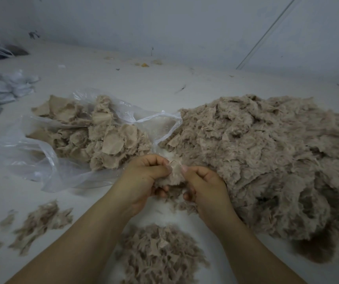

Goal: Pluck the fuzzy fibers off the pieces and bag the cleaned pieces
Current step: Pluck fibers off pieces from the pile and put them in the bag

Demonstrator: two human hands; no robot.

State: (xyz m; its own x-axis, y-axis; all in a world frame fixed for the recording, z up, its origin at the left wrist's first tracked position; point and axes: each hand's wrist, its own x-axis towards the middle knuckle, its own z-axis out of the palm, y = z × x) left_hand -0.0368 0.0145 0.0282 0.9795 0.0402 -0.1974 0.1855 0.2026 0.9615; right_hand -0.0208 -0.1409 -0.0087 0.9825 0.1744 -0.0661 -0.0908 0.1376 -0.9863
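Observation:
One fuzzy beige fabric piece (174,175) is held between both hands at the centre. My left hand (144,179) grips its left side, and my right hand (203,185) pinches its right edge with thumb and fingers. A large heap of fuzzy pieces (267,160) spreads to the right. A clear plastic bag (41,160) lies open on the left, holding several flatter beige pieces (103,136). Plucked fibre tufts form a small pile (160,255) below my wrists.
More loose tufts (39,222) are scattered on the white surface at lower left. Crumpled white plastic bags (0,89) lie at the far left. A grey wall (164,23) rises behind, with small scraps (144,64) along its foot.

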